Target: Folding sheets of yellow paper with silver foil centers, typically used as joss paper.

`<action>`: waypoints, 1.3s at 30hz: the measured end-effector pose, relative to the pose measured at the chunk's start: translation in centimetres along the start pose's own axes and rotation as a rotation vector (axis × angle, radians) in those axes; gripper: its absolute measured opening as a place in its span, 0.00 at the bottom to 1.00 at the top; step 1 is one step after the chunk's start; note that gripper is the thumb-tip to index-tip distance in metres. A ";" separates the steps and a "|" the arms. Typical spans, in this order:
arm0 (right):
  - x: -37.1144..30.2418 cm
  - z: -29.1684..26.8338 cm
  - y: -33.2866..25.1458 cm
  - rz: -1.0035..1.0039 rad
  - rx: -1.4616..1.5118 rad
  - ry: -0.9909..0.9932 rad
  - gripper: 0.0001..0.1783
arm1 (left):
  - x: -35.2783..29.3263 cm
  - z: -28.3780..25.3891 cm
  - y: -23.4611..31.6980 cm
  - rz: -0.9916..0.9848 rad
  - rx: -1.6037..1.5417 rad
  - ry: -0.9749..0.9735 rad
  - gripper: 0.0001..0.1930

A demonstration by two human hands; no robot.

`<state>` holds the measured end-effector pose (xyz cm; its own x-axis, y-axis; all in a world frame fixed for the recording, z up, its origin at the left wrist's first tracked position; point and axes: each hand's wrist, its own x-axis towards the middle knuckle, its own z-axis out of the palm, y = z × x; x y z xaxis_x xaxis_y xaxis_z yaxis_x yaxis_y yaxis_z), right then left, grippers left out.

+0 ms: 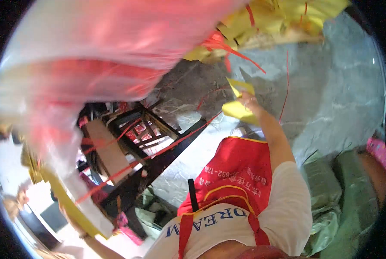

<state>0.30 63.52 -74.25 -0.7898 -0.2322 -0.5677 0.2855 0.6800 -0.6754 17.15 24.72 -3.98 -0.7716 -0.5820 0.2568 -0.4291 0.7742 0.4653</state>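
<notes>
My right hand (250,102), arm stretched forward over the grey floor, is closed on a folded yellow sheet (239,111), with one part sticking up above the fingers and another below. At the lower left, my left hand (65,213) is at the edge of a long yellow strip (74,200) and seems to grip it; its fingers are partly hidden. Beside that strip hangs a large translucent red and white plastic sheet (128,47), blurred and covering the upper left.
Dark wooden frames (143,129) and a brown board (108,151) stand left of me, crossed by a red strap (158,153). Green wrapped bundles (327,190) lie at right. Yellow material (270,26) with red strips lies ahead. A blurred skin-coloured shape (18,200) shows far left.
</notes>
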 end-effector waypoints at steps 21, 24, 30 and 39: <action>-47.1 -22.7 -48.9 -0.517 0.670 0.187 0.16 | -0.7 3.6 1.5 0.249 -0.079 0.088 0.18; -50.0 -21.6 -59.0 -0.920 -0.081 0.453 0.17 | 0.8 2.3 -0.9 0.254 -0.434 -0.153 0.20; -48.9 -14.1 -67.5 -0.756 -1.194 0.106 0.14 | 5.9 -3.9 -2.7 -0.489 -1.891 -0.834 0.35; -48.2 -10.5 -66.6 -0.760 -1.045 0.036 0.17 | 5.6 -1.8 -5.0 -0.240 -1.133 -0.564 0.37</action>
<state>13.65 36.69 3.05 -0.5848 -0.7905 -0.1821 -0.7835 0.6086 -0.1256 15.84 17.12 -3.37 -0.9408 -0.2770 -0.1956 -0.1623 -0.1386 0.9770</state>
